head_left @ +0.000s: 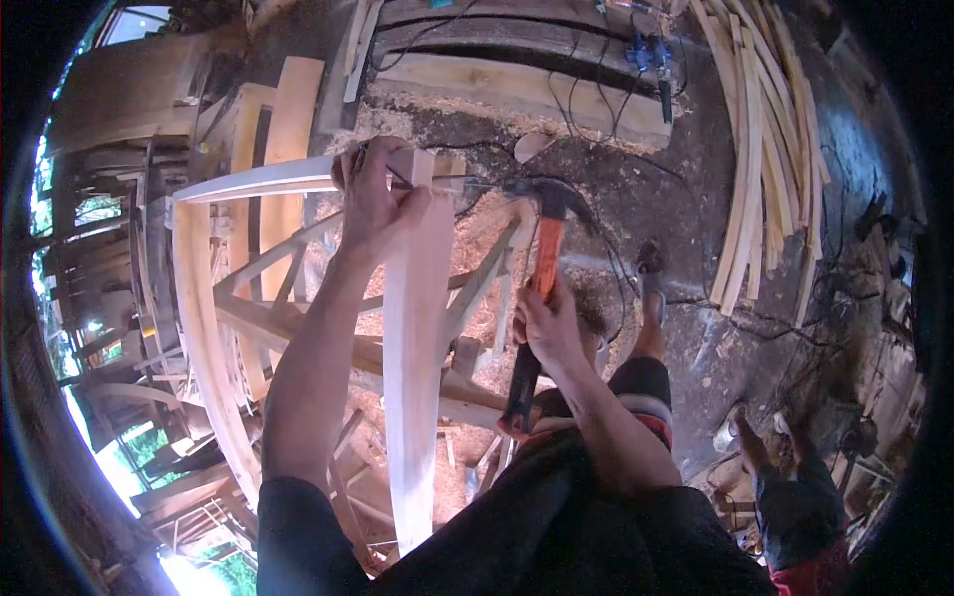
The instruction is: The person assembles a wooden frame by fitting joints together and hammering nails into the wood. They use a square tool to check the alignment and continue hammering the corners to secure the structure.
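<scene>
My left hand point(373, 194) grips the top of a pale curved wooden rail point(415, 358) where it meets a horizontal crosspiece point(253, 181) of a wooden chair frame. A thin nail seems pinched between the fingers, though it is too small to be sure. My right hand point(547, 323) is closed around the orange-and-black handle of a claw hammer point(542, 253). The hammer's dark head sits just right of the joint, level with the crosspiece end. My knees and dark trousers fill the bottom of the view.
Bent wooden slats point(760, 169) lie stacked at the right on the sawdust-covered floor. Planks point(517, 84) and a blue power tool point(648, 55) with cables lie at the top. Another person's foot point(651, 263) and legs point(795, 477) are at the right. Furniture parts pile at the left.
</scene>
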{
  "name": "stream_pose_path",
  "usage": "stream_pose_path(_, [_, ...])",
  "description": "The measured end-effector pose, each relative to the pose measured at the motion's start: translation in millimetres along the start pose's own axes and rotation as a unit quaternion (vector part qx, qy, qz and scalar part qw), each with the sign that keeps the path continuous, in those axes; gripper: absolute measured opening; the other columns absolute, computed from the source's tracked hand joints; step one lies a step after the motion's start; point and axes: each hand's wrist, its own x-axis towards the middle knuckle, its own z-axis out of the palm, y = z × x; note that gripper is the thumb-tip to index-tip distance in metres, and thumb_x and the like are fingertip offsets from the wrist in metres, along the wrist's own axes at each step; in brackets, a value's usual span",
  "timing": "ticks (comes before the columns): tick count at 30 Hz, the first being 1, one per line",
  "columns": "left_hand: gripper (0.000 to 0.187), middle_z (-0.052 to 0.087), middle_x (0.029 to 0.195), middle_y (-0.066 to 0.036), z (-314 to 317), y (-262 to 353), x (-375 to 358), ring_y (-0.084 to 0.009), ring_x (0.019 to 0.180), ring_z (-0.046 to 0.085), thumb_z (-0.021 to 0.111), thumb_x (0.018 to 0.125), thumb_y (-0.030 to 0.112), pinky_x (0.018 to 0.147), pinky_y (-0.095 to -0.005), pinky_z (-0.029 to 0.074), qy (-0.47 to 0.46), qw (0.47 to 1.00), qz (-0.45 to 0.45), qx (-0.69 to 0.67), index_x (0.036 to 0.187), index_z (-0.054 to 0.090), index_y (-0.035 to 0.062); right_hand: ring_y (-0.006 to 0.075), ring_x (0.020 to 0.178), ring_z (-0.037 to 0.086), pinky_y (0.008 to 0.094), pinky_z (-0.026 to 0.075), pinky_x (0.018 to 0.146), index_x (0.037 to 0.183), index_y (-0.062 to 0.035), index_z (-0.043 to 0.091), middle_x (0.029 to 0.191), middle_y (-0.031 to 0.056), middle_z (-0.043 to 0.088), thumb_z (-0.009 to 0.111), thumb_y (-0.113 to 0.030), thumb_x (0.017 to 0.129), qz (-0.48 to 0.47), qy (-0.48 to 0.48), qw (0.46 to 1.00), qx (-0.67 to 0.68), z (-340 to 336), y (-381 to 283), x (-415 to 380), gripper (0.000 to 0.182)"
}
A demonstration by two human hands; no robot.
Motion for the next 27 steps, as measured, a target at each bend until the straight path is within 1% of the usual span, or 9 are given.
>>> stream_pose_path(1, [0.052, 0.058, 0.109, -0.013, -1.3, -1.9, -0.7, -0.0332, 0.109, 0.048, 0.070, 0.066, 0.015, 0.103, -0.0463, 0.028, 0.005, 1.000, 0.007, -0.014, 0.115, 0.054, 0.0091, 0.0094, 0.050, 0.044, 0.0270, 0.038, 0.042, 0.102, -0.0112, 0.045, 0.068, -0.0013, 0.044, 0.055, -0.011, 0.097, -0.018, 0.029, 0.998, -0.054, 3.6, -4.7, -1.4, 0.011])
stream_pose_path(5, [0.053, 0.058, 0.104, -0.013, 3.2, -4.1, -0.2, -0.0339, 0.111, 0.045, 0.072, 0.066, 0.017, 0.103, -0.0503, 0.023, 0.020, 1.000, 0.012, 0.013, 0.114, 0.052, 0.0102, 0.0098, 0.046, 0.042, 0.0269, 0.038, 0.041, 0.099, -0.0107, 0.045, 0.065, -0.0016, 0.042, 0.057, -0.013, 0.097, -0.095, 0.137, 0.984, 0.057, 13.3, 1.7, -10.4, 0.013])
stream_pose_path(8, [0.054, 0.058, 0.105, -0.013, -0.6, -1.7, -0.5, -0.0344, 0.112, 0.044, 0.072, 0.065, 0.018, 0.103, -0.0514, 0.023, 0.011, 1.000, -0.003, -0.006, 0.114, 0.052, 0.0102, 0.0108, 0.046, 0.043, 0.0272, 0.038, 0.042, 0.097, -0.0121, 0.045, 0.064, -0.0016, 0.042, 0.057, -0.016, 0.097, -0.024, 0.011, 0.996, -0.087, 12.2, -15.7, -12.7, 0.012])
stream_pose_path(12, [0.054, 0.059, 0.106, -0.014, -3.4, -0.8, 2.7, -0.0359, 0.111, 0.046, 0.071, 0.065, 0.017, 0.103, -0.0525, 0.024, 0.025, 1.000, -0.005, 0.015, 0.114, 0.051, 0.0106, 0.0102, 0.050, 0.045, 0.0272, 0.039, 0.044, 0.097, -0.0102, 0.046, 0.067, -0.0008, 0.044, 0.056, -0.014, 0.097, -0.062, 0.126, 0.990, -0.003, 34.4, -14.2, -30.5, 0.011])
stream_pose_path(16, [0.053, 0.059, 0.107, -0.015, -2.8, 4.8, 2.7, -0.0378, 0.110, 0.046, 0.070, 0.064, 0.016, 0.101, -0.0519, 0.026, 0.025, 1.000, -0.013, 0.007, 0.114, 0.052, 0.0103, 0.0107, 0.051, 0.044, 0.0267, 0.040, 0.046, 0.100, -0.0093, 0.045, 0.069, 0.0008, 0.045, 0.057, -0.014, 0.097, 0.064, -0.039, 0.992, -0.104, 32.2, -21.5, -29.5, 0.013])
stream_pose_path(18, [0.054, 0.059, 0.107, -0.015, -6.2, 9.0, 1.1, -0.0378, 0.110, 0.046, 0.070, 0.063, 0.016, 0.101, -0.0517, 0.026, 0.037, 0.999, -0.026, -0.011, 0.114, 0.052, 0.0102, 0.0099, 0.053, 0.044, 0.0268, 0.039, 0.046, 0.103, -0.0114, 0.045, 0.070, 0.0009, 0.045, 0.058, -0.013, 0.095, 0.064, -0.019, 0.996, -0.061, 17.1, -41.7, -19.7, 0.015])
stream_pose_path(22, [0.053, 0.059, 0.110, -0.016, -13.0, 14.8, 8.0, -0.0365, 0.114, 0.047, 0.074, 0.068, 0.025, 0.101, -0.0505, 0.027, 0.015, 0.998, -0.055, 0.004, 0.114, 0.053, 0.0090, 0.0098, 0.054, 0.046, 0.0273, 0.039, 0.045, 0.109, -0.0128, 0.041, 0.070, 0.0004, 0.047, 0.058, -0.016, 0.096, 0.103, 0.032, 0.989, -0.101, -58.0, -103.3, 23.0, 0.022])
stream_pose_path(26, [0.036, 0.062, 0.112, -0.014, -25.5, -1.9, 21.6, -0.0313, 0.115, 0.052, 0.061, 0.089, 0.015, 0.104, -0.0442, 0.034, -0.036, 0.997, -0.064, 0.009, 0.124, 0.052, 0.0076, 0.0112, 0.051, 0.048, 0.0286, 0.041, 0.045, 0.106, -0.0106, 0.043, 0.070, 0.0004, 0.049, 0.057, -0.016, 0.093, 0.064, 0.039, 0.939, -0.335, -98.5, -190.6, 72.0, 0.019])
stream_pose_path(27, [0.035, 0.066, 0.108, -0.013, -29.4, -3.9, 31.1, -0.0302, 0.107, 0.060, 0.046, 0.098, 0.006, 0.099, -0.0421, 0.042, -0.038, 0.990, -0.113, -0.078, 0.133, 0.049, 0.0064, 0.0114, 0.051, 0.049, 0.0287, 0.042, 0.045, 0.104, -0.0097, 0.045, 0.070, 0.0004, 0.049, 0.057, -0.016, 0.093, 0.038, 0.049, 0.920, -0.387, -110.8, -204.5, 84.9, 0.018])
